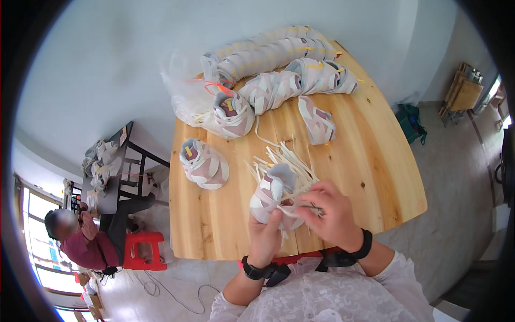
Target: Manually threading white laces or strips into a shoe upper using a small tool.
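Observation:
A pink, white and grey shoe upper (261, 197) is tilted near the front edge of the wooden table. My left hand (264, 240) grips it from below, the thumb pressed on its side. Over the upper's opening, my right hand (335, 214) has its fingers pinched on a cream shoelace (288, 209); the fingertips partly hide the eyelets. Just beyond, a loose bundle of cream shoelaces (292, 159) lies on the wood. A laced upper (205, 167) stands to the left, and a flat, unlaced upper (317, 122) rests farther back.
Nested rows of uppers (276, 56) line the far side of the wooden table (370, 155). A clear plastic bag (185, 96) sits beside another laced upper (234, 117). At the left, a person (88, 244) sits on a red stool (147, 249) at a dark table (111, 188).

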### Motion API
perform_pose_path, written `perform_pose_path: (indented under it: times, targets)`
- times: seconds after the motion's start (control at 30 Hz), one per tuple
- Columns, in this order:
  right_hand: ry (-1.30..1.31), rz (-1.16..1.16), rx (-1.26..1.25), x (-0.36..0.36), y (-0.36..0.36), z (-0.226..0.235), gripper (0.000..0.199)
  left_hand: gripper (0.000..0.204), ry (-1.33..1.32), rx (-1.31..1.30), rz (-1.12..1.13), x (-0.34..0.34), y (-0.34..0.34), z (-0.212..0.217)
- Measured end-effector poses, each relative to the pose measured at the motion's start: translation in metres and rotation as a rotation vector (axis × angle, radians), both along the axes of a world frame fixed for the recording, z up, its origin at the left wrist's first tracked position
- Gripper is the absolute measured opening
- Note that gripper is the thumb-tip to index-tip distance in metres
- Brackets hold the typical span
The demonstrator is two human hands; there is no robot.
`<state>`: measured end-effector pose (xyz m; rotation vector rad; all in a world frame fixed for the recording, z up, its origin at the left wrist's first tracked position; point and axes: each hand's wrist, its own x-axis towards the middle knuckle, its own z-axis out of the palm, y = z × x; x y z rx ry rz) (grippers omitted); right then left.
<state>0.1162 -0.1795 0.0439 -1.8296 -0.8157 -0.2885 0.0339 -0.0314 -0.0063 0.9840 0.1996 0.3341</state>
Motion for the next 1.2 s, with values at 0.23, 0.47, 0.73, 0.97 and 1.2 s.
perform_pose_path:
  times: [0.23,0.47,0.73,0.97,1.2]
  targets:
    - [0.186,0.144,-0.023,-0.01,0.013,-0.001,0.014,0.03,0.021,0.014,0.123,0.001,-0.006,-0.002]
    - [0.175,0.11,-0.086,0.001,0.016,-0.01,0.013,0.026,0.049,0.399,0.094,0.001,-0.009,0.003]
    - [0.148,0.187,-0.11,0.001,0.016,-0.007,0.01,0.023,0.104,0.277,0.064,0.0,-0.009,0.001]
    - [0.217,0.34,-0.067,0.011,0.012,-0.01,0.011,0.022,0.138,0.184,0.026,-0.001,-0.007,0.002]
    - [0.274,0.381,-0.086,0.014,0.008,-0.01,0.007,0.026,0.184,0.113,-0.024,0.0,-0.002,0.002]
